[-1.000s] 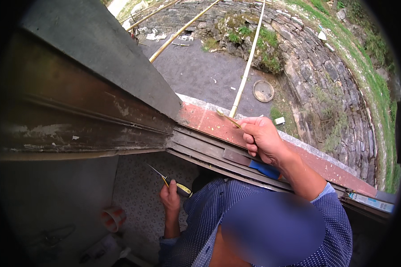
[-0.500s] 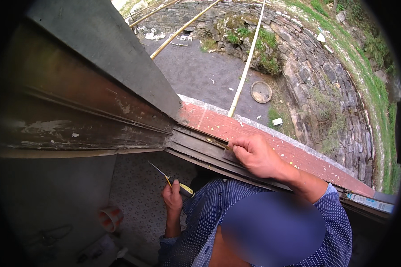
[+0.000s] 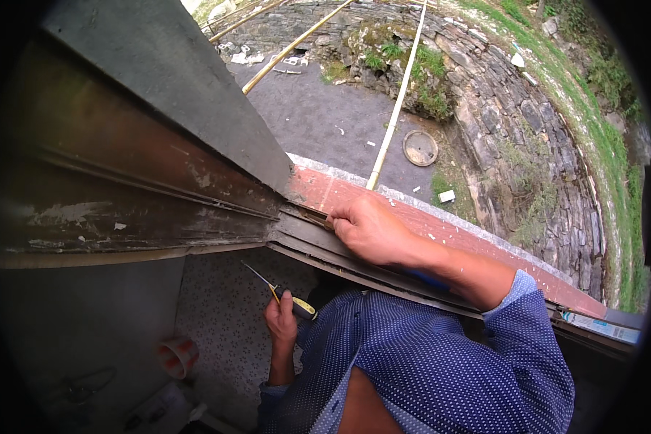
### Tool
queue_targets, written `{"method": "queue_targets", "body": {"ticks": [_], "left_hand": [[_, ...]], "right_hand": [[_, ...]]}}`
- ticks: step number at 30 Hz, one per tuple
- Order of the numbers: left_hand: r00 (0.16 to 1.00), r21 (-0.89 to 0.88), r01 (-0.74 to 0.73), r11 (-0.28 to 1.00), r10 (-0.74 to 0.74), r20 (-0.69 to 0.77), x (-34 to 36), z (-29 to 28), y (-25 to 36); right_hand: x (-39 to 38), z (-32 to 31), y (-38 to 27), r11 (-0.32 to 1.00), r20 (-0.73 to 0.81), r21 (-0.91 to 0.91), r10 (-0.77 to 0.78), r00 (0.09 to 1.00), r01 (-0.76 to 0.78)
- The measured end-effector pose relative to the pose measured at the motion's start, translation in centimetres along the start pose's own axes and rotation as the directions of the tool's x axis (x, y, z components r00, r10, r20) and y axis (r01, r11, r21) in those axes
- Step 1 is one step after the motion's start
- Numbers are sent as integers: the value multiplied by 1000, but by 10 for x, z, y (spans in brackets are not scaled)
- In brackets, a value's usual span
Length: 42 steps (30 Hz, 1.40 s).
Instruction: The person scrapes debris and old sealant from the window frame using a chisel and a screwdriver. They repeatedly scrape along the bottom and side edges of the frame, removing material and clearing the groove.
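My left hand [image 3: 281,322] is closed round a screwdriver [image 3: 305,309] with a black and yellow handle. Its thin metal shaft points up and to the left, below the window frame. My right hand [image 3: 369,230] is down on the grooved metal window track [image 3: 296,233], close to the corner where the track meets the upright frame [image 3: 145,184]. Its thumb and fingers are pinched together at the outer groove. A sliver of something brownish shows by the fingertips, but its kind is hidden by the hand.
A reddish sill [image 3: 441,231] runs along the outer side of the track. Outside are bamboo poles [image 3: 398,101], a round lid-like disc [image 3: 420,148] and a curved stone wall [image 3: 499,123]. Indoors, an orange and white bucket [image 3: 177,356] stands on the patterned floor [image 3: 217,311].
My right hand has slid left along the track toward the frame corner, and the brass-coloured piece seen at its fingertips is now mostly covered. The left hand keeps its hold on the screwdriver.
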<state>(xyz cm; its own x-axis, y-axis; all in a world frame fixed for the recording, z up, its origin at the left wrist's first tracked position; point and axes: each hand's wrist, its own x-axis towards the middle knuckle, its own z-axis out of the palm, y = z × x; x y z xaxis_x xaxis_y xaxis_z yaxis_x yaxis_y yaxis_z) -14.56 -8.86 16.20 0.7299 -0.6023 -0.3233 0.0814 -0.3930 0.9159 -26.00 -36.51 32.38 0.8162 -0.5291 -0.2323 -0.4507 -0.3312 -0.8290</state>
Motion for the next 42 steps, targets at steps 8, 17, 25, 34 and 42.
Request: {"method": "queue_targets", "body": {"ticks": [8,17,25,34,42], "left_hand": [[1000,16,-18,1000,18,10,2,0,-5],[1000,-11,0,1000,0,2,4,0,-9],[1000,-7,22,1000,-22,12,2,2,-2],[999,9,31,999,-31,21,0,4,3],[999,-25,38,999,-37,31,1,5,-1]], "right_hand": [[16,18,8,995,-8,98,-32,999,33],[14,20,13,977,-45,206,-55,997,63],[16,17,7,980,-46,197,-34,998,43],[16,15,5,991,-41,106,-77,996,81],[10,20,7,987,-95,90,-124,988,133]]}}
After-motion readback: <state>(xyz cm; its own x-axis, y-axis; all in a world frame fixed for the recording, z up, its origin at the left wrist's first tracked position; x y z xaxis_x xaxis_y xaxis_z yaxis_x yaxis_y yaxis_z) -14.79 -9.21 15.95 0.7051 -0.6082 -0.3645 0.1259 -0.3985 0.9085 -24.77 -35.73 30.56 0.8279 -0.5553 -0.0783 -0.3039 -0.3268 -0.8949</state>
